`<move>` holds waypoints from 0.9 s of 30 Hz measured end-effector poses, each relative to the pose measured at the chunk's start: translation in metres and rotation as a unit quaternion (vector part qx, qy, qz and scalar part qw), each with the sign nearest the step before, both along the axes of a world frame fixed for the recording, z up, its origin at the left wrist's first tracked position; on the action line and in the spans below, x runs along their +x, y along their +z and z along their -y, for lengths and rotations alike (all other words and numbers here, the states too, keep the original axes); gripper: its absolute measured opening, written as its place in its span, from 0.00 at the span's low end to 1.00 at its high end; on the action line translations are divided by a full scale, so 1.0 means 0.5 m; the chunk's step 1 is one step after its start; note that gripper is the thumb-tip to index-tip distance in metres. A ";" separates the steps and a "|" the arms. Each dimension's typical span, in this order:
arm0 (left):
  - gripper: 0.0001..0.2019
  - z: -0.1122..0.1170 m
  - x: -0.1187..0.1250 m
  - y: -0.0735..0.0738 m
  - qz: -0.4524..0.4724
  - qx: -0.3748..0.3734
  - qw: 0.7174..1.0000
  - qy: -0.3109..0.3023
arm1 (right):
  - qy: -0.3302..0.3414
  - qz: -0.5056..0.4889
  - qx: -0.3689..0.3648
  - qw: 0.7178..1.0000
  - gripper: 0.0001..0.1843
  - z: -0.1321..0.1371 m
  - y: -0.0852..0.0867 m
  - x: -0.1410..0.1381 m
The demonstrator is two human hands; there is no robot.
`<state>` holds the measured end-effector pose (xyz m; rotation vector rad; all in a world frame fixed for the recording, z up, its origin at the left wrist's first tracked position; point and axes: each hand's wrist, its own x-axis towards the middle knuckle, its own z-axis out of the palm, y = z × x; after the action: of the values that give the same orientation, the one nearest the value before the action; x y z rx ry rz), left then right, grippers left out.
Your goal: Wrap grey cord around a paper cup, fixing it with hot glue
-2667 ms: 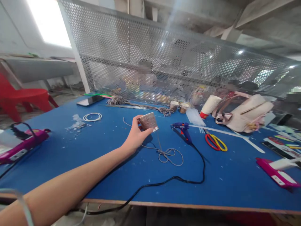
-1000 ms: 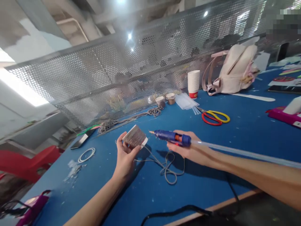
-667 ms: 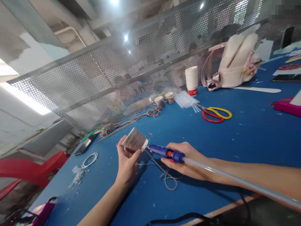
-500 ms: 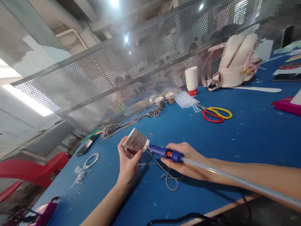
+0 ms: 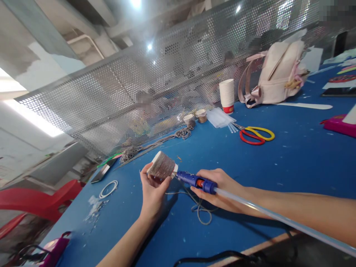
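My left hand (image 5: 152, 193) is closed round a small paper cup (image 5: 162, 165) that lies tilted in the fingers, its side wound with grey-brown cord. In my right hand (image 5: 219, 187) is a blue glue gun (image 5: 191, 178), with a long clear glue stick (image 5: 250, 203) running out of its back end toward the right edge. The gun's nozzle meets the cup close to the white band at its rim, by the left thumb. Beneath the hands, a loose length of grey cord (image 5: 204, 216) trails from the cup over the table.
Across the blue table (image 5: 294, 163) lie red-and-yellow-handled scissors (image 5: 257, 135), clear plastic bags (image 5: 218, 118), a stack of paper cups (image 5: 227, 95) and bundled cord (image 5: 133, 151). A pale backpack (image 5: 280, 74) stands before the perforated metal screen (image 5: 111, 92). A black cable (image 5: 211, 257) crosses the near edge.
The cup has shifted and turned very slightly in my left hand. My right hand and the glue gun keep nearly the same place, nozzle still at the cup.
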<state>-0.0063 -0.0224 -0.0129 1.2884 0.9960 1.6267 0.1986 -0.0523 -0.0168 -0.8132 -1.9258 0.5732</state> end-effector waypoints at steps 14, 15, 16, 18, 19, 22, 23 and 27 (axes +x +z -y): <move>0.30 -0.004 -0.006 -0.007 -0.014 0.004 1.000 -0.003 | -0.010 0.032 0.022 0.999 0.10 0.000 -0.010 0.002; 0.30 -0.003 -0.006 -0.006 -0.016 0.002 1.000 -0.004 | -0.011 0.035 0.020 0.999 0.09 0.001 -0.011 0.002; 0.30 -0.002 -0.005 -0.006 -0.018 0.000 1.000 -0.004 | -0.011 0.038 0.017 0.999 0.08 0.002 -0.011 0.001; 0.29 0.000 -0.003 -0.003 -0.023 -0.004 1.000 -0.002 | -0.007 0.041 0.013 0.999 0.07 0.004 -0.011 0.001; 0.29 0.001 -0.002 -0.002 -0.025 -0.005 1.000 -0.001 | -0.006 0.040 0.015 0.999 0.07 0.004 -0.011 0.001; 0.29 0.002 0.000 0.000 -0.025 -0.003 1.000 0.003 | -0.012 0.036 0.039 0.998 0.09 0.002 -0.008 0.005; 0.29 0.002 0.000 0.001 -0.026 -0.002 1.000 0.004 | -0.016 0.036 0.047 0.998 0.10 0.001 -0.007 0.005; 0.30 0.001 0.000 0.002 -0.031 -0.004 0.999 0.008 | -0.020 0.043 0.032 0.998 0.08 0.003 -0.008 0.002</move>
<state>-0.0064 -0.0229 -0.0120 1.3363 1.0504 1.6021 0.1995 -0.0540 -0.0207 -0.8446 -1.9917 0.4569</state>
